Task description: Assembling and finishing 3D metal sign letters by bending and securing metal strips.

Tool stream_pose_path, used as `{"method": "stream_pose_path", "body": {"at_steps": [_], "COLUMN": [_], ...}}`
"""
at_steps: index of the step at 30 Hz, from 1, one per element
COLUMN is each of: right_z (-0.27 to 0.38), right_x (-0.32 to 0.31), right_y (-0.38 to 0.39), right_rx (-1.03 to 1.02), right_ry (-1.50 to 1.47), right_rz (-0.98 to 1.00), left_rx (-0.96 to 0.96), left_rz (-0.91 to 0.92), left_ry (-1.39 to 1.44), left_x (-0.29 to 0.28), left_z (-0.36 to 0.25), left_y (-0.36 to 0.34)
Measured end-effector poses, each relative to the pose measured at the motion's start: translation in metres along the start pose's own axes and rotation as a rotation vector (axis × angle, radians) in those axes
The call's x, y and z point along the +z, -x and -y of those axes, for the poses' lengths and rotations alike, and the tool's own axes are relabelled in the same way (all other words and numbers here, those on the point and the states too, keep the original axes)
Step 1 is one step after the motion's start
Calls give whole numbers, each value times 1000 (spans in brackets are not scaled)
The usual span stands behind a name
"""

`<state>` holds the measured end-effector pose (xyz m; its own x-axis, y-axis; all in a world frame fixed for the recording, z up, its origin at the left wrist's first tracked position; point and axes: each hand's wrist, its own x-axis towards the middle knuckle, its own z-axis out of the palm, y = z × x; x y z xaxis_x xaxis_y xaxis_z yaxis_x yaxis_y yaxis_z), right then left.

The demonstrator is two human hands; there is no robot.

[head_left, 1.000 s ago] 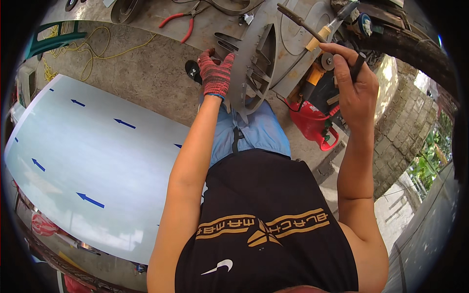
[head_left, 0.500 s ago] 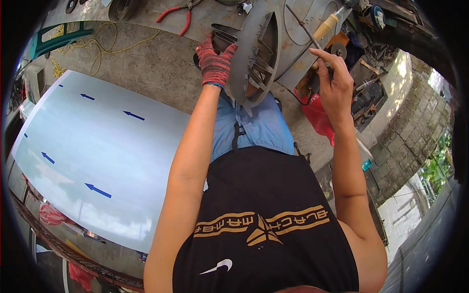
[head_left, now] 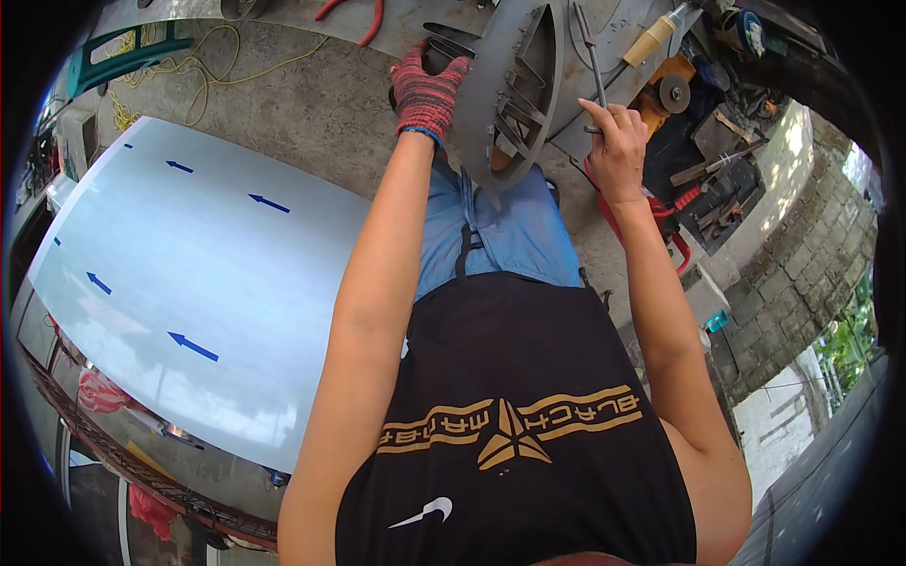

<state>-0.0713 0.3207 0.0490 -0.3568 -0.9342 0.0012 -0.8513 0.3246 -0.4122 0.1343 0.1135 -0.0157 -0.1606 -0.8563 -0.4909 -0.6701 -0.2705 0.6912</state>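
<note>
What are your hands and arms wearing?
My left hand has a knitted glove on, streaky red and dark, with a thin blue edge at the wrist. My right hand is bare, with no glove. My left arm and right arm have no sleeves, because my black top is sleeveless.

Grey metal tabletop (head_left: 412, 13) — red-handled pliers (head_left: 376, 25) near edge; concrete floor (head_left: 293, 104) — yellow cord (head_left: 124, 114) strewn in loops.
</note>
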Motion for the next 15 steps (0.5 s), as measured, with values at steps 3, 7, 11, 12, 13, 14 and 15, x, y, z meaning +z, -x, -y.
{"method": "stream_pose_path", "body": {"at_steps": [3, 7, 11, 12, 13, 14, 15], "right_z": [-9, -18, -23, -23, -25, -21, -17], "right_x": [15, 22, 26, 26, 26, 22, 20], "right_y": [7, 8, 9, 10, 10, 6, 2], "right_rx": [19, 42, 43, 46, 41, 31, 30], "right_ry": [57, 137, 145, 145, 151, 155, 153], "right_rz": [27, 111, 130, 136, 123, 110, 54], "left_rx": [-25, -34, -26, -32, -49, -67, -61], "left_rz": [43, 121, 134, 138, 177, 211, 213], "left_ry": [18, 87, 148, 146, 145, 144, 134], "left_x": [-4, -6, -9, -10, -11, -13, -14], "left_z": [4, 10, 7, 8, 8, 10, 12], "left_y": [-6, -21, -24, -25, -29, -32, -35]}}
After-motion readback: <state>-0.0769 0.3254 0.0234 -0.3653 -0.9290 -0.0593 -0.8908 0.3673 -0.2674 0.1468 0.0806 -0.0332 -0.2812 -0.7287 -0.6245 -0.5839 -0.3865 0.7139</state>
